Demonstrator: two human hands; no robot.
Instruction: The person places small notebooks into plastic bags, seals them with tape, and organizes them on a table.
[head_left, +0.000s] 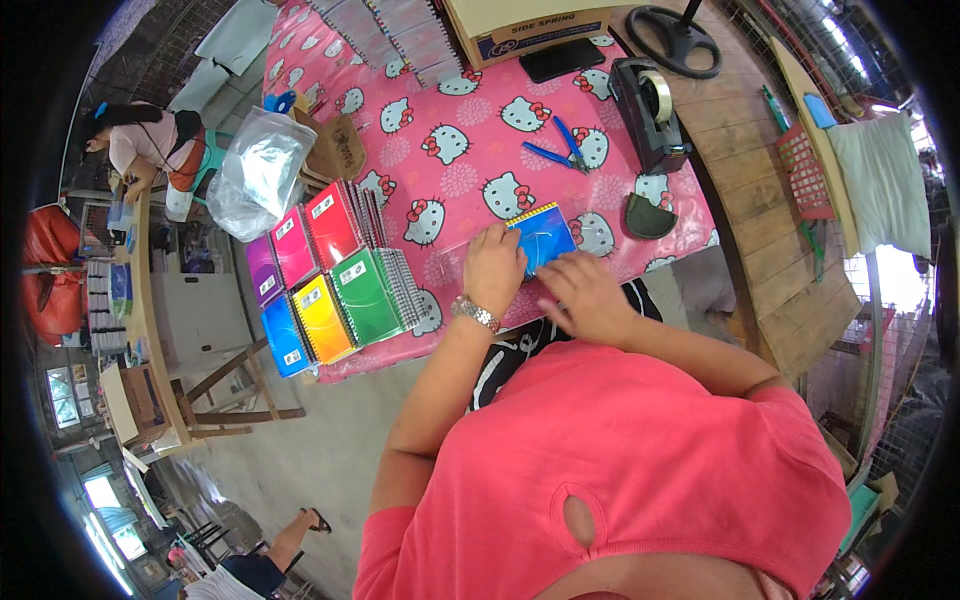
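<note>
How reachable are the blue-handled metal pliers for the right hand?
Probably within reach: the blue-handled metal pliers lie beyond the right hand on the pink patterned tablecloth, with nothing tall between. The right hand is at the blue spiral notebook, though.

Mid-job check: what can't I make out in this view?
All in the head view:
Blue notebook: part of its cover, hidden by the left hand and right hand.
Carton: far side, cut off by the top edge.
Plastic bag: any contents, obscured by glare.
</note>
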